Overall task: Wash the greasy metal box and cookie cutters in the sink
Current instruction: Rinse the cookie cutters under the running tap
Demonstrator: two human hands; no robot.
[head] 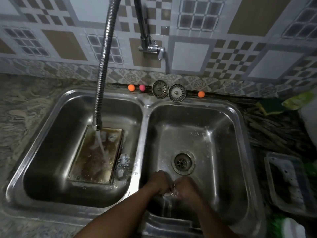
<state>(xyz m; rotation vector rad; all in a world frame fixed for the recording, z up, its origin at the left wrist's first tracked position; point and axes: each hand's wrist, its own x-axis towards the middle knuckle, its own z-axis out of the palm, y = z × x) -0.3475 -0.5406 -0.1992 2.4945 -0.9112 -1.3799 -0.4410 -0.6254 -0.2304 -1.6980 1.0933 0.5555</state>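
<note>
marbled counter (20, 117) all round, darker and wet toward 3 o'clock. set into it, a steel double sink (145, 117): left basin (51, 160) at 9 o'clock, right basin (223, 143) at 3 o'clock.

in the left basin, the metal box (85, 160), open side up, floor brown with grease, close to that basin's 3 o'clock wall. ribbed faucet hose (103, 66) dropping from 12 o'clock, nozzle just above the box's far edge, water (103, 148) pouring into the box.

clear plastic tray (269, 169) on the counter at 4 o'clock, well apart from the hands.

left hand (158, 182) and right hand (186, 188) low in the right basin at 6 o'clock, knuckles up, close together, near the drain (182, 162). grip of each: fingers curled tight, closing from both sides on a small shiny piece (172, 191), wet, too blurred to name.

green sponge (271, 105) on the counter at 2 o'clock.

two round strainers (159, 89) (177, 92) side by side against the wall at 12 o'clock.

one cookie cutter (123, 160), figure-shaped, in the left basin, just beside the box's 3 o'clock side.

along the back edge, orange ball (131, 87), pink ball (142, 87), second orange ball (201, 94).
</note>
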